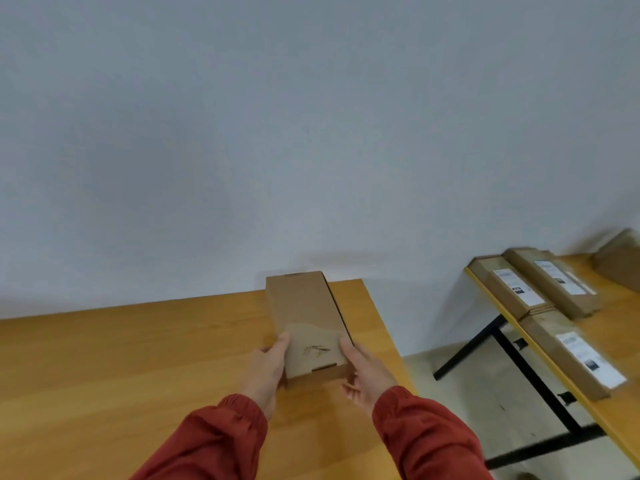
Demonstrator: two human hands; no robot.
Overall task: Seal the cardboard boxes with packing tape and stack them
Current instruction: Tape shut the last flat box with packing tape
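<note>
A long, narrow brown cardboard box (304,313) lies flat on the wooden table (121,348), near its right end, stretching away toward the wall. A strip of tape with a torn far edge covers its near end. My left hand (266,372) grips the box's near left side, thumb on the top edge. My right hand (367,372) grips the near right side in the same way. Both arms wear red sleeves.
A second table (609,327) with a yellow edge and black legs stands to the right across a gap of floor. On it lie three flat sealed boxes (540,285) with white labels, and another carton sits at the far right.
</note>
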